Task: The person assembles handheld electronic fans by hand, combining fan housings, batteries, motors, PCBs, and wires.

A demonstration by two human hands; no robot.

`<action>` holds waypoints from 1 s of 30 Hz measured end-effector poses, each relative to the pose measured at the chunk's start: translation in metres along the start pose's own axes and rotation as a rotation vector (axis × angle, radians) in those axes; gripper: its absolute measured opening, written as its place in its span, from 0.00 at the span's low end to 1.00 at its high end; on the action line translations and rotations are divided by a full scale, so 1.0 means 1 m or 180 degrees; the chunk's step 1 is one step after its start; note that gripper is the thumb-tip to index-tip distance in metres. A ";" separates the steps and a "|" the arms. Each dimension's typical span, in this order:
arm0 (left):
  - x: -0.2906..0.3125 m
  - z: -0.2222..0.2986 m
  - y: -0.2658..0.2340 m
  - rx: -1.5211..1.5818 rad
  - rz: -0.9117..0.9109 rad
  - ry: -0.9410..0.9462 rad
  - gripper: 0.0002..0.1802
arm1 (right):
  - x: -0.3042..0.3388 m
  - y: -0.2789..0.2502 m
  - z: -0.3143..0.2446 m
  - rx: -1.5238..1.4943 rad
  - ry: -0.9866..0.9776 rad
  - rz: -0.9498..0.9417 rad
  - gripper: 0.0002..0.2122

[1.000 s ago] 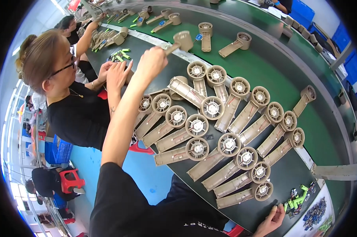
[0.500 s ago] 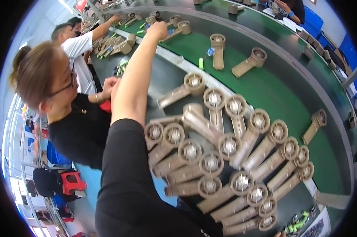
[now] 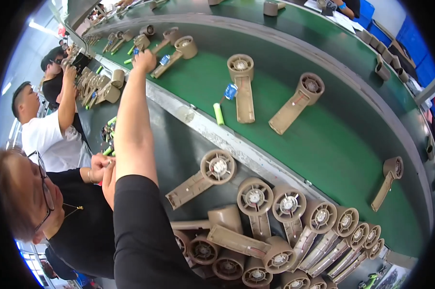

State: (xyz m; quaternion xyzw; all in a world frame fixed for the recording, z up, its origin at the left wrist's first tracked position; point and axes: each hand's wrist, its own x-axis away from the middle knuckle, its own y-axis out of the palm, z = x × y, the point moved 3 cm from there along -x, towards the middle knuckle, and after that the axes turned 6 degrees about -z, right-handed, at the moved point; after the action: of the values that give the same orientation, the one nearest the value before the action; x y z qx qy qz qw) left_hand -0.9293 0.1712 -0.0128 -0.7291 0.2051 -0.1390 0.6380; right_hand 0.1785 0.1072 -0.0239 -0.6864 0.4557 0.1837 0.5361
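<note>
My left arm stretches up across the view to the green conveyor belt (image 3: 275, 154). At the belt's near edge, my left hand (image 3: 144, 61) is closed, its fingertips against a small blue part (image 3: 136, 51); what they grip is mostly hidden. Just right of it lies a tan handheld-fan housing (image 3: 185, 47) with another blue part (image 3: 165, 60) on its handle. Farther right on the belt are an open fan housing (image 3: 240, 91), a blue piece (image 3: 230, 91) wired to a green battery cell (image 3: 218, 114), and another housing (image 3: 294, 103). My right hand is out of view.
Many fan housings (image 3: 255, 197) crowd the dark bench (image 3: 174, 139) in front of me. A metal rail (image 3: 193, 113) divides bench from belt. A person with glasses (image 3: 68, 212) works close on my left, with others beyond. Another housing (image 3: 393, 171) lies at the belt's right.
The view has shifted, so the bench housings appear lower and the belt housings larger. My closed left hand now appears farther left and lower, still at the belt.
</note>
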 end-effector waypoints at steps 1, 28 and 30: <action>0.002 -0.006 -0.011 -0.0096 0.0101 0.0046 0.29 | -0.010 0.008 -0.012 0.1103 0.1892 -0.0300 0.18; 0.848 0.236 -0.221 0.2060 0.0435 0.4356 0.30 | -0.048 -0.041 0.010 0.0775 0.2783 0.0965 0.12; 0.880 0.253 -0.186 0.2118 0.0676 0.4171 0.28 | -0.062 -0.051 0.043 0.1356 0.2750 0.0825 0.14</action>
State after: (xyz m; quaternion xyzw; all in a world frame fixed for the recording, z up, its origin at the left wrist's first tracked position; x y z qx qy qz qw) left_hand -0.0176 -0.0078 0.0811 -0.2413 0.5601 -0.5378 0.5821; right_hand 0.1993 0.1734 0.0353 -0.5127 0.7451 -0.1495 0.3994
